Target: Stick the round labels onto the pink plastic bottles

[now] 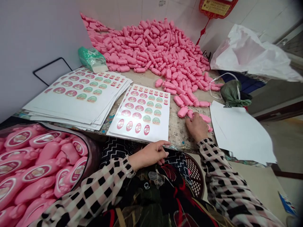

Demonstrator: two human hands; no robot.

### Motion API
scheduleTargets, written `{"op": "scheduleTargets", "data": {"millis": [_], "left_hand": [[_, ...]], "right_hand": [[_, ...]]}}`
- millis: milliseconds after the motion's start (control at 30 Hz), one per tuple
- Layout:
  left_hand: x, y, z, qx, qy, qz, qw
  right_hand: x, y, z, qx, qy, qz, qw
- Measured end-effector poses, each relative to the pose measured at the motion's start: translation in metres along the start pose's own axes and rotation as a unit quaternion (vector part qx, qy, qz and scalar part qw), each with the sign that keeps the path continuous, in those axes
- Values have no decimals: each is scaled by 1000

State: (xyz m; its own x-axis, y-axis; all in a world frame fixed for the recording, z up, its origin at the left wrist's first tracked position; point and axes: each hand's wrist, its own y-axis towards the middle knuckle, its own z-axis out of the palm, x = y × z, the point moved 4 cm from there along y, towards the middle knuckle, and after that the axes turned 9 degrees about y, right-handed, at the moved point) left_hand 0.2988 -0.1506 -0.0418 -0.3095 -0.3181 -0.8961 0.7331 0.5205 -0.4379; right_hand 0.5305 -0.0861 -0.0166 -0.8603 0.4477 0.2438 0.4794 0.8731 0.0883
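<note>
- Many pink bottles (156, 47) lie heaped beyond both hands, with no labels that show; judging by that heap, much looks left to do.
- The right hand (197, 126) reaches down among the nearest bottles, fingers bent over them; whether it pinches one, I cannot tell.
- The left hand (151, 153) hangs at the table's near edge, index finger held out, the others loosely curled, apparently on nothing.
- Just beyond the left hand lies a sheet (142, 108) with rows of labels; bare patches at its right side suggest some are used.
- Left of the left hand, a bag (89, 151) holds bottles, many with an oval label; these seem done.
- Farther left of that hand sits a sheet stack (63, 110), a green pack (92, 58) on its far end.
- The table (177, 129) is worn and flecked with colour; right of the right hand lies white paper (239, 132).
- Beyond the heap stands a pale tiled wall (132, 12); a basket (201, 173) sits below the right hand.
</note>
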Motion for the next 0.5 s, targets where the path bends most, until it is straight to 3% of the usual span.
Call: {"op": "scheduleTargets", "data": {"millis": [67,133,200,300,400,500], "left_hand": [[-2,-2,-2,-3,-37,-1,999],[-4,-2,-4,-23,-84,6,996],[-8,0,-7,-63,-139,26,988],[-17,2,-9,-112,-214,90,966],[-24,0,-12,-147,-234,143,950],[-24,-7,-27,-220,-248,151,931]], "right_hand": [[-2,-2,-9,-30,89,-9,996],[3,-14,-17,-35,228,-37,972],[16,-36,-21,12,394,-53,917],[47,-83,-14,142,577,-26,804],[75,-122,-1,233,629,-21,741],[87,-131,7,305,593,-82,741]]}}
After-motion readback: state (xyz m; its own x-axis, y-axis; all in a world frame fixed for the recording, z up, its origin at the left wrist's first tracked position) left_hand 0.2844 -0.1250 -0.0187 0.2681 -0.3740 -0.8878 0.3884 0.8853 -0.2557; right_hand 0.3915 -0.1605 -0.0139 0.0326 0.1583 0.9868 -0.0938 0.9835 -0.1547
